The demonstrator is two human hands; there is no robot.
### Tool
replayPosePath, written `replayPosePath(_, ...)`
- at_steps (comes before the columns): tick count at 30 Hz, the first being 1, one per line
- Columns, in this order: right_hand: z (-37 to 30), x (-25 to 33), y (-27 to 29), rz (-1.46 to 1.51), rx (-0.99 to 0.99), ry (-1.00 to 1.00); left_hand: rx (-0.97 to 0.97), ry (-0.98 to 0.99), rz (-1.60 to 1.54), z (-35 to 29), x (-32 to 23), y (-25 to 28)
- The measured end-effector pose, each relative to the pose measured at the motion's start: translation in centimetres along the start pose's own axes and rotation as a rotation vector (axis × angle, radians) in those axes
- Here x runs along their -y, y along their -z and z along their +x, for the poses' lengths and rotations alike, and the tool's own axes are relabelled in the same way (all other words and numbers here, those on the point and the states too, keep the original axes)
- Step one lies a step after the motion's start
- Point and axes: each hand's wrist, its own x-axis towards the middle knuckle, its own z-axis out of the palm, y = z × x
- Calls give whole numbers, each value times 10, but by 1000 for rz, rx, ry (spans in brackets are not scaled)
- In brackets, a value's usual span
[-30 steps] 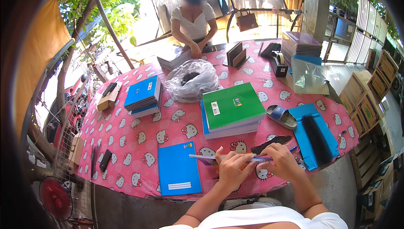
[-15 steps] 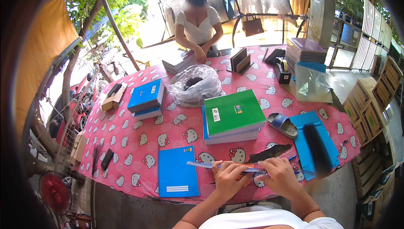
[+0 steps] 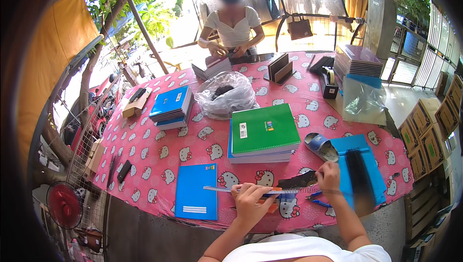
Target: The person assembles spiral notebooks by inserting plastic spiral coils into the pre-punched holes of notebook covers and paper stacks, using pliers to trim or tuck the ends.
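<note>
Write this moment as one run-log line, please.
left hand: holds notebook edge-on | right hand: near slipper, grip unclear | coil: juts past notebook

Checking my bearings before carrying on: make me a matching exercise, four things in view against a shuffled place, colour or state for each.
1. Left hand
2. Green notebook
3. Slipper
4. Bag

A. On top of a stack
B. See-through, with something dark inside
C. Gripping a thin book seen edge-on
D. Blue strap, left of the black coils

Pairs: 1-C, 2-A, 3-D, 4-B
</note>
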Motion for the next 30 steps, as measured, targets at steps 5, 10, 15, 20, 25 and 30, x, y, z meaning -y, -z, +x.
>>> replayPosePath(5, 43, -43, -25, -278, 151, -233, 34, -4, 30, -7, 2, 4)
replayPosePath(10, 66, -91, -37, -310, 223, -310, 74, 45, 1, 0, -8, 5)
replayPosePath(15, 71, -56, 12, 491, 49, -587, 4, 139, -64, 2, -13, 8)
replayPosePath(20, 39, -11, 27, 1406, 230, -497, 47, -63, 37, -7, 0, 7)
replayPosePath(25, 44, 43, 61, 1101, 505, -459, 59, -19, -47, -2, -2, 9)
replayPosePath(30, 42, 64, 54, 1254, 451, -196, 57, -66, -69, -4, 4, 6)
